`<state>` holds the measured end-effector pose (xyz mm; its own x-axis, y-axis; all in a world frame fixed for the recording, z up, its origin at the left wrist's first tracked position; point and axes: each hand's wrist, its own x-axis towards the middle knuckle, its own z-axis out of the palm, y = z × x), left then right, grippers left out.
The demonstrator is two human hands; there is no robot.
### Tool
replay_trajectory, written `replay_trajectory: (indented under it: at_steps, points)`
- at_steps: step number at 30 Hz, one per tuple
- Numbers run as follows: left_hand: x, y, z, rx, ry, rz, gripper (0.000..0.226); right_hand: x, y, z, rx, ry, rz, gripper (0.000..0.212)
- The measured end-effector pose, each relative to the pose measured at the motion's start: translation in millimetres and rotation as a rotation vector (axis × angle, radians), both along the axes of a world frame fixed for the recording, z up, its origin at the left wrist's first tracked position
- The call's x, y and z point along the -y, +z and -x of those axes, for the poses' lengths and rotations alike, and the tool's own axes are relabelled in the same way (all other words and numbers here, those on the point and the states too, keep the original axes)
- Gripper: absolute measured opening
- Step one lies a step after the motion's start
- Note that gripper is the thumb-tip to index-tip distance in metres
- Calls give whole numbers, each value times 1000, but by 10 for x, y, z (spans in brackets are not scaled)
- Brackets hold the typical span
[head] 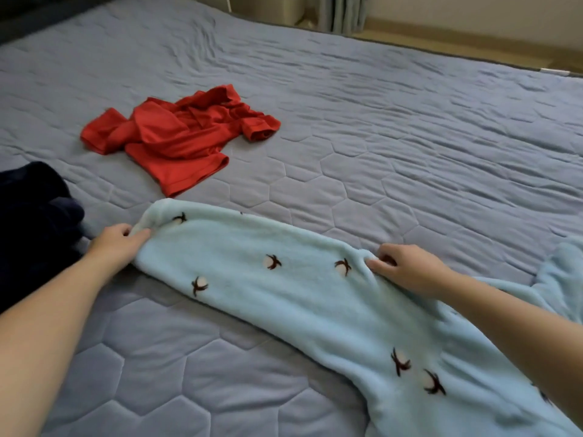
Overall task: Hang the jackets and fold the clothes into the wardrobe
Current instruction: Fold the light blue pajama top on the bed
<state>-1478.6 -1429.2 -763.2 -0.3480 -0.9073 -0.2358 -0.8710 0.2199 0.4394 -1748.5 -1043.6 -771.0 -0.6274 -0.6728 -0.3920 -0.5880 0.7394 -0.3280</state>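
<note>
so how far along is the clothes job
Nothing looks finished; no folded pile or wardrobe shows. In hand: the left hand and right hand grip the fleece laid on the bed. Still to do: the crumpled red shirt and a dark garment.

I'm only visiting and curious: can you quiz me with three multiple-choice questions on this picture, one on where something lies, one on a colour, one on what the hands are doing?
1. Where does the red shirt lie relative to the pale blue fleece?
A) on top of it
B) farther up the bed, apart from it
C) under it

2. What colour is the bed cover?
A) green
B) grey-blue
C) white

3. What do the left hand and right hand do?
A) each has a grip on the fleece's edge
B) lie flat
C) hold the shirt

Answers: 1 B, bare cover shows between them; 2 B, quilted grey-blue hexagons; 3 A, fingers curl on the fleece.
</note>
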Motion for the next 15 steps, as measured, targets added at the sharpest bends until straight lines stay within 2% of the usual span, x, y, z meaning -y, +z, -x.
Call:
replay_trajectory:
  at_steps: [3,5,7,9,12,15]
  points:
    - [-14,-34,69,-104,98,-265,42,432,27,-89,309,-35,109,43]
    - [-1,-78,83,-131,143,-260,42,713,13,-163,316,14,137,35]
    - [52,-108,57,-131,178,-65,44,924,-5,-159,222,-54,240,33]
    - [93,-164,9,-46,156,38,48,1021,-41,-146,111,-105,263,36]
    - [70,-330,-42,166,48,19,58,1055,-207,-252,-205,16,115,38]
    - [64,-409,-17,201,52,30,66,1106,-277,-346,-364,25,114,43]
